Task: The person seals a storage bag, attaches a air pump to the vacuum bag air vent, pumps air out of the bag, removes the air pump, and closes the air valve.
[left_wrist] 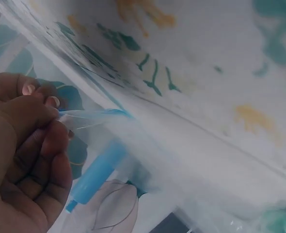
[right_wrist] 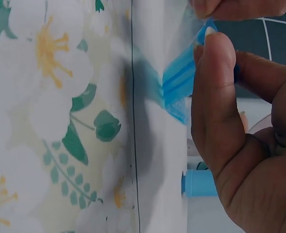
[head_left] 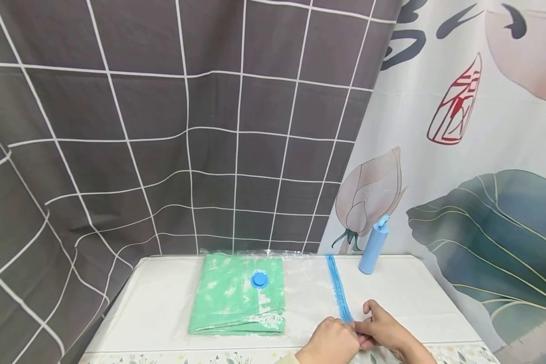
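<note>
A clear vacuum storage bag [head_left: 306, 290] lies flat, with a folded green cloth [head_left: 229, 298] inside and a round blue valve [head_left: 259, 279] on top. Its blue zip strip [head_left: 336, 283] runs along the right end. At the strip's near corner, my left hand [head_left: 333, 339] pinches the edge of the bag. Right beside it, my right hand [head_left: 385, 329] holds the end of the strip between thumb and finger. In the right wrist view the blue strip [right_wrist: 179, 77] is lifted and bent toward my fingertips. My fingers hide its very end.
Behind the bag's open side, a blue cylindrical hand pump [head_left: 373, 248] stands upright at the table's back right. The white table [head_left: 136, 303] has a floral cloth [head_left: 186, 358] at its front edge. A dark grid curtain [head_left: 209, 151] and a printed white curtain [head_left: 437, 202] hang behind.
</note>
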Demonstrator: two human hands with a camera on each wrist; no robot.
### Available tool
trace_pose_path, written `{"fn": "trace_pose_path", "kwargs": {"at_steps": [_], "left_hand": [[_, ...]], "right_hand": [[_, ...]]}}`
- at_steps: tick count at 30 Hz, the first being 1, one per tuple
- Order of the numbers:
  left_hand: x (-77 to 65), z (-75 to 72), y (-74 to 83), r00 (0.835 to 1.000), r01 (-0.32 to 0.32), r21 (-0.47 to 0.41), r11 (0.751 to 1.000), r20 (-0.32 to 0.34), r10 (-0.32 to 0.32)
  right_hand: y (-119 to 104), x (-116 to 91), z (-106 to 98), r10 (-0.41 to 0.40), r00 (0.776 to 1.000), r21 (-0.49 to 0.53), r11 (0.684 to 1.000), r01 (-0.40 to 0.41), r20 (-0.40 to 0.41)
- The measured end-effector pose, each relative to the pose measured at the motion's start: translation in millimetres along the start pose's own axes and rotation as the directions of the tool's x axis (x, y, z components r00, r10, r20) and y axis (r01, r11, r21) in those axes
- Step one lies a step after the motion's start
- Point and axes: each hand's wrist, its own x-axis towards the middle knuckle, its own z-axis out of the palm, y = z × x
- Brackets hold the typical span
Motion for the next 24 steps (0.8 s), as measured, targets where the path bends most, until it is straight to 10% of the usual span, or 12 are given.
{"fn": "trace_pose_path", "kwargs": {"at_steps": [24], "left_hand": [[-3.0,-5.2,-6.4,0.997,-0.06,0.017,0.998,-0.054,0.061]], "right_hand": [[-6.2,26.3,9.5,0.023,0.95,-0.122,0.99,-0.064,-0.313]]}}
